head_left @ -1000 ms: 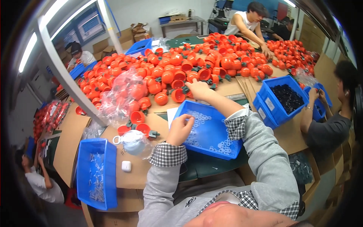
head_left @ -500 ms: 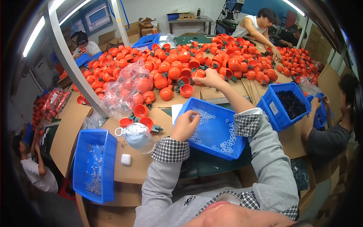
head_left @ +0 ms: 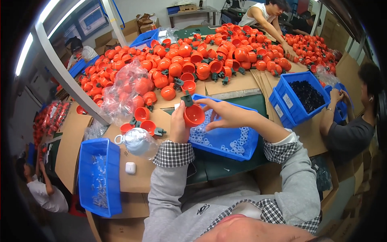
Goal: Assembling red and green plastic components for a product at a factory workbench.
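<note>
My left hand point(head_left: 177, 124) is closed round a red cup point(head_left: 194, 116) with a dark green fitting on its upper side, the hollow facing me. Just right of the cup, my right hand point(head_left: 229, 116) has its fingers apart and holds nothing; whether a fingertip touches the rim, I cannot tell. Both hands are above a blue bin point(head_left: 250, 141) with many small translucent white rings point(head_left: 238, 149) in it. A big heap of similar red cups point(head_left: 175, 69) lies beyond my hands.
At left stand a blue bin point(head_left: 82, 177) of small metal parts, a white earbud case point(head_left: 130, 167) and a clear bottle point(head_left: 139, 142). Blue bins at right hold dark parts point(head_left: 306, 99). A clear plastic bag point(head_left: 125, 90) and a white post point(head_left: 68, 72) rise at left. Co-workers sit around.
My right hand has come back from the heap toward me. A red cup from there is now in my left hand, and my right hand has let go. The view has shifted slightly.
</note>
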`<state>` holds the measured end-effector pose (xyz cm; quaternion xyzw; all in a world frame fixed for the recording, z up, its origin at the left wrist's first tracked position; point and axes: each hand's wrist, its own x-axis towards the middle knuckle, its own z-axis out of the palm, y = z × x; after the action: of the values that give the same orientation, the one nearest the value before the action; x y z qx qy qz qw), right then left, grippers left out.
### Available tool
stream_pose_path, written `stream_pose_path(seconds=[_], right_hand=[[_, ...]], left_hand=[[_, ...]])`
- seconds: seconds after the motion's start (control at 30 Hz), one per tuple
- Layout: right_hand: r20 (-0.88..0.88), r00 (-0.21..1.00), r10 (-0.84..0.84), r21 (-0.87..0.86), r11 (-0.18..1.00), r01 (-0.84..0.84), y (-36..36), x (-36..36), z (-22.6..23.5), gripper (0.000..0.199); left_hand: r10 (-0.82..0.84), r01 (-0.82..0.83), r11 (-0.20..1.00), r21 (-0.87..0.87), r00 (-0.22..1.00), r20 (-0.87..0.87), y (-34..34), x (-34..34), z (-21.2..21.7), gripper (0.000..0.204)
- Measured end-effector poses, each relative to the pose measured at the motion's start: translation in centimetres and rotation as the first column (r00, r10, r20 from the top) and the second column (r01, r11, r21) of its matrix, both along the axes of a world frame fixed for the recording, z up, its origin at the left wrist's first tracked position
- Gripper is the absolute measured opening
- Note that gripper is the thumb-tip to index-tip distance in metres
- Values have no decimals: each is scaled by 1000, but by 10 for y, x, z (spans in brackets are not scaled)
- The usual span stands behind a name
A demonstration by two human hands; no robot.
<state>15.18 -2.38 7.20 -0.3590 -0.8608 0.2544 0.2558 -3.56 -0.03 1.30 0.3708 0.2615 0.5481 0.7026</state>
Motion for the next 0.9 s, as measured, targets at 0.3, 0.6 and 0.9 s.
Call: stream_pose_path(seconds=[0.3, 0.6, 0.9], right_hand=[[449, 883, -139, 229, 973, 37, 26, 19, -64, 16], [502, 853, -147, 168, 983, 70, 52, 12, -80, 13], [-255, 958, -135, -328, 944, 45, 45, 15, -28, 14]], left_hand=[[62, -59, 998, 32, 992, -113, -2, 5, -2, 33], [-48, 48, 999, -4, 972, -229, 1, 7, -7, 34], [68, -44, 995, 90, 958, -279, -8, 13, 2, 29]])
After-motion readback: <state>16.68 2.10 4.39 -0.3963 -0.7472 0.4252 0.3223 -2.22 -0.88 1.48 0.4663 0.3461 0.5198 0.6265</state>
